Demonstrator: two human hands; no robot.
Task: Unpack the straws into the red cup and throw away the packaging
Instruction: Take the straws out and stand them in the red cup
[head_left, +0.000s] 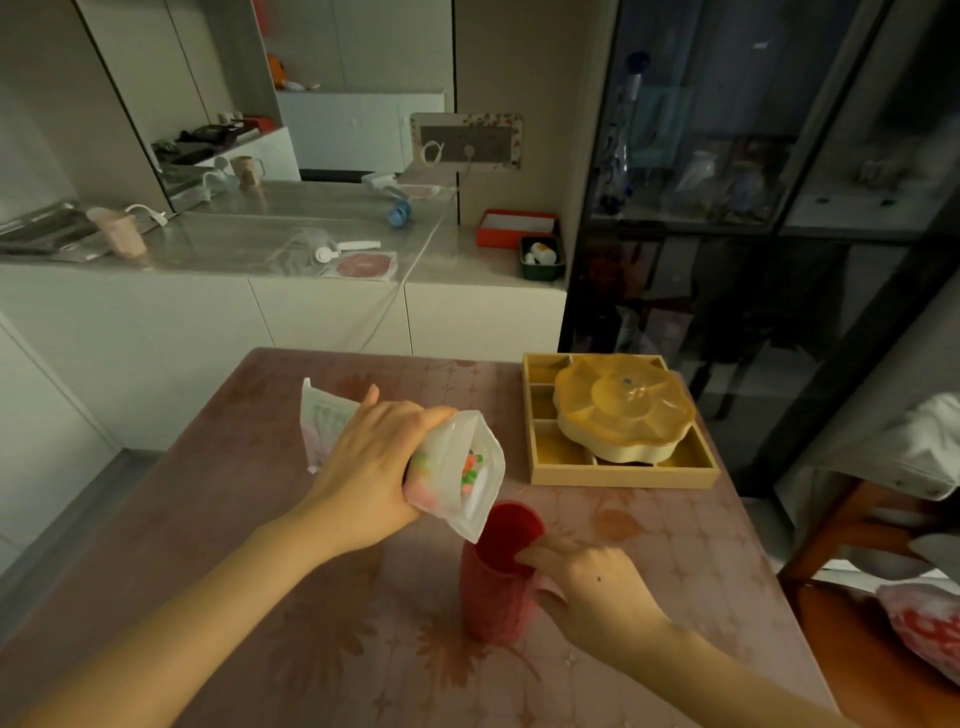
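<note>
A tall red cup (493, 597) stands upright on the pink flowered table (260, 597). My right hand (587, 582) grips its rim and right side, fingers curled over the edge. My left hand (369, 467) holds a white plastic straw bag (457, 467) around its middle, tilted with the open mouth pointing down at the cup's rim. The ends of coloured straws (471, 467), green, red and pink, show inside the bag's mouth. The bag's closed end sticks out behind my left hand.
A yellow wooden compartment tray (623, 475) with a flower-shaped yellow lidded box (623, 410) sits at the table's far right. A dark glass cabinet (753, 156) stands behind it. A white counter (311, 249) runs along the back. A chair with a bag (924, 623) is at right.
</note>
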